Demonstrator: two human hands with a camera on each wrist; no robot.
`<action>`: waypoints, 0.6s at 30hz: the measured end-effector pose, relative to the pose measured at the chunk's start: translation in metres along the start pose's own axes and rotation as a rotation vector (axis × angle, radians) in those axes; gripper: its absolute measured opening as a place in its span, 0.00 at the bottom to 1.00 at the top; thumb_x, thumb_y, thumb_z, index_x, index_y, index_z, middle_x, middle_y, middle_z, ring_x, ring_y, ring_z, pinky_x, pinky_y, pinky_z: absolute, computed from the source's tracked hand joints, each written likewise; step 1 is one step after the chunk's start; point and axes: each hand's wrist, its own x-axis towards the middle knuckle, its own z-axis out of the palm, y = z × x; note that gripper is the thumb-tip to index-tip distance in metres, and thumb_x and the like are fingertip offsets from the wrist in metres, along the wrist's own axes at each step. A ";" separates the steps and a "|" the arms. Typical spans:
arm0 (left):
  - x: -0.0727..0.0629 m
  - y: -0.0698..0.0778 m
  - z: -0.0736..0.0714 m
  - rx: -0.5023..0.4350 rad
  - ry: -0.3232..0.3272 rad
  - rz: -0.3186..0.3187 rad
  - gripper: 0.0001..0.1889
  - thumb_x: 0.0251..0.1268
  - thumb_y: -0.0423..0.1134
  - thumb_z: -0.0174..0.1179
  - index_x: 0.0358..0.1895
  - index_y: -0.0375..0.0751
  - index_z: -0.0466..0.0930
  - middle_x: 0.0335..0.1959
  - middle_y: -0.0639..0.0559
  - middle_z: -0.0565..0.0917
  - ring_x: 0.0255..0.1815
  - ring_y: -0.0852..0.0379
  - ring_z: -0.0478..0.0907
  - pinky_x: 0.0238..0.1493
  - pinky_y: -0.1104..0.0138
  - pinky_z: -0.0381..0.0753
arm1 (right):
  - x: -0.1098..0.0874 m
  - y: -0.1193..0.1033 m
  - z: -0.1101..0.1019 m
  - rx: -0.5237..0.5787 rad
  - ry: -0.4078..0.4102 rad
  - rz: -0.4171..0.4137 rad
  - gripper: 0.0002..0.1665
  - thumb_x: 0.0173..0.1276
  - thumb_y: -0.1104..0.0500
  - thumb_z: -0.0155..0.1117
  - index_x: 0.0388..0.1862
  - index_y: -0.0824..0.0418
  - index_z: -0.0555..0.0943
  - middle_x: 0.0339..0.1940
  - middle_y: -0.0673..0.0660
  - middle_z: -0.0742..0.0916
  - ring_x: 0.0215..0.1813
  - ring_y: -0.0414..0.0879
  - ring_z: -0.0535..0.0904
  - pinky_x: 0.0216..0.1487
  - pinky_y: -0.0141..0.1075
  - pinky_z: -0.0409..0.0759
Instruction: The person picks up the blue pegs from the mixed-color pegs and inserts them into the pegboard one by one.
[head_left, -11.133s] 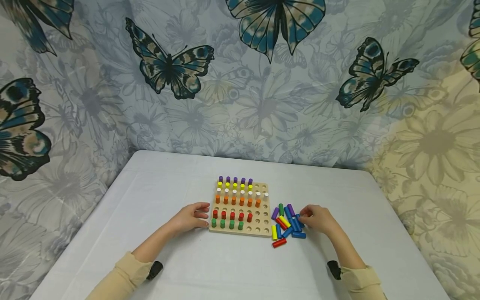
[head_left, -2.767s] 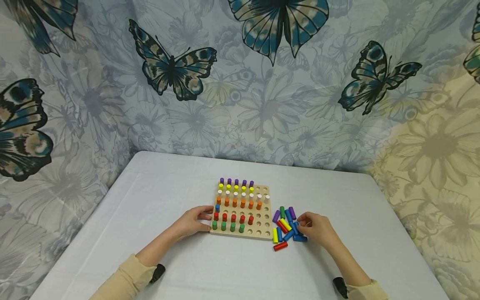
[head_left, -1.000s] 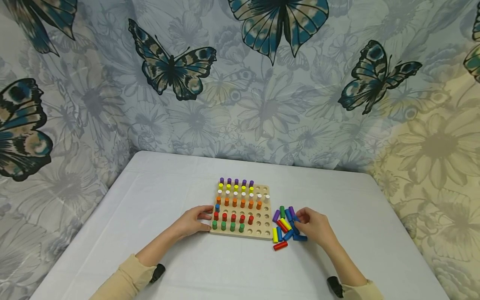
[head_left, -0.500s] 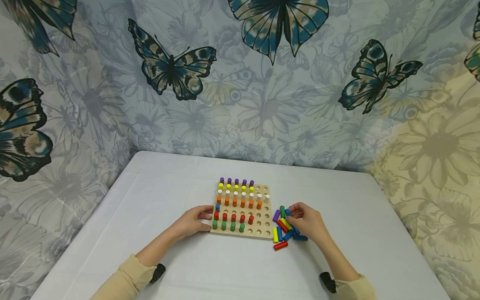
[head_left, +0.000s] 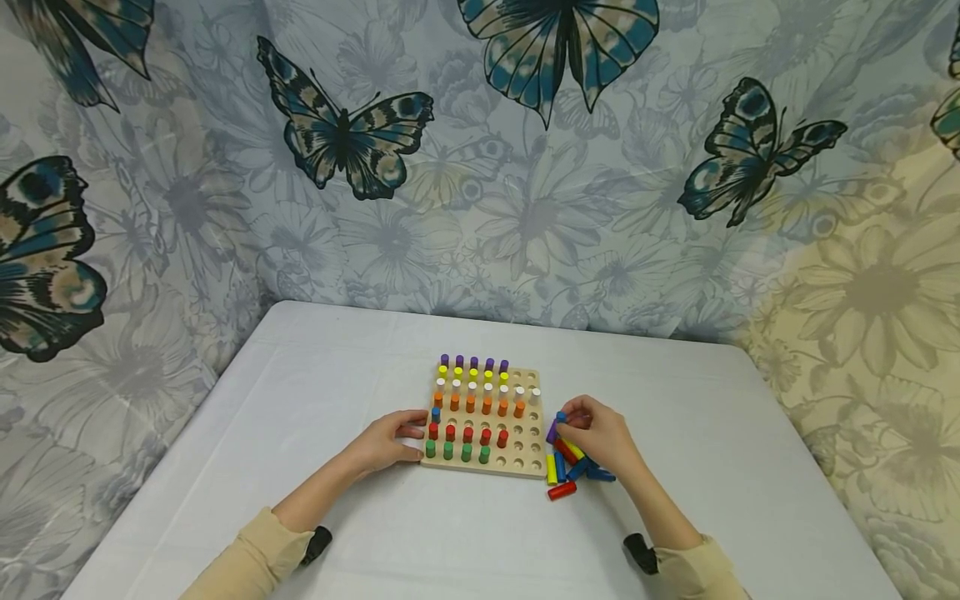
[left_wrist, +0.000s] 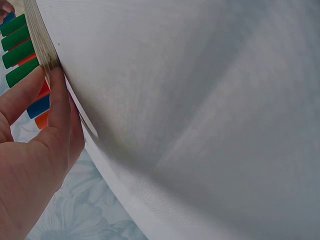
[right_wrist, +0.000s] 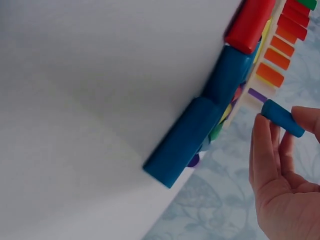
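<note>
A wooden pegboard (head_left: 525, 454) lies on the table, with purple, yellow, white, orange, red and green pegs standing in rows. One blue peg (head_left: 436, 415) stands at the left end of the row between orange and red. My left hand (head_left: 378, 444) rests at the board's left edge, thumb near the front corner; the left wrist view shows the fingertips against the wooden side (left_wrist: 46, 45). With thumb and fingers, my right hand (head_left: 602, 435) pinches another blue peg (right_wrist: 281, 118), raised over the loose pegs just right of the board. The hand hides part of that pile.
Loose pegs lie right of the board, among them a red peg (head_left: 562, 491) nearest me, a yellow peg (head_left: 551, 469) and several blue ones. A white cloth covers the table (head_left: 352, 350). Butterfly-printed fabric (head_left: 540, 225) hangs behind it.
Over the last second my right hand has lifted a blue peg from the pile and moved left toward the board. Earlier, a blue peg appeared in the board's left column. My left hand stays put.
</note>
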 end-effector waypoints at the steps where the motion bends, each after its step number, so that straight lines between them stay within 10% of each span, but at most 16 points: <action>1: 0.000 0.000 0.000 0.001 -0.001 0.002 0.35 0.51 0.23 0.69 0.67 0.33 0.70 0.50 0.47 0.82 0.55 0.49 0.76 0.47 0.62 0.80 | 0.001 -0.002 0.001 0.005 -0.003 -0.001 0.12 0.60 0.60 0.70 0.41 0.61 0.79 0.34 0.52 0.84 0.37 0.46 0.78 0.42 0.39 0.80; 18: 0.001 -0.002 0.000 0.003 0.001 0.001 0.35 0.51 0.23 0.69 0.67 0.34 0.70 0.51 0.47 0.82 0.55 0.49 0.77 0.47 0.62 0.81 | 0.014 -0.031 0.025 0.099 -0.040 -0.008 0.12 0.59 0.61 0.71 0.41 0.58 0.78 0.40 0.53 0.85 0.42 0.47 0.82 0.36 0.37 0.82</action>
